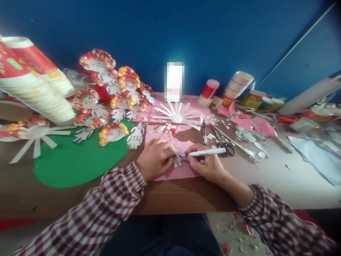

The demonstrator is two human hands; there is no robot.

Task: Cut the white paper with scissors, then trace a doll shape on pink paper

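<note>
A small white paper doll cutout (177,160) with dark outlines lies on a sheet of pink paper (183,173) in front of me. My left hand (157,159) has its fingers closed on the cutout's left side, covering part of it. In my right hand (206,165) is a white marker (206,152), held like a pen, its dark tip close to the cutout's right edge. Whether the tip touches the paper I cannot tell. Just beyond lies a white paper cup cut into spread strips (176,118). Black-handled scissors (226,149) rest right of the marker.
Finished paper dolls with curled red and yellow hair (114,135) crowd the left, partly over a green sheet (80,161). Stacked paper cups (39,85) lean behind them. Paper scraps, a wooden stick (234,144), another pen (204,132) and blue paper (317,156) lie rightward.
</note>
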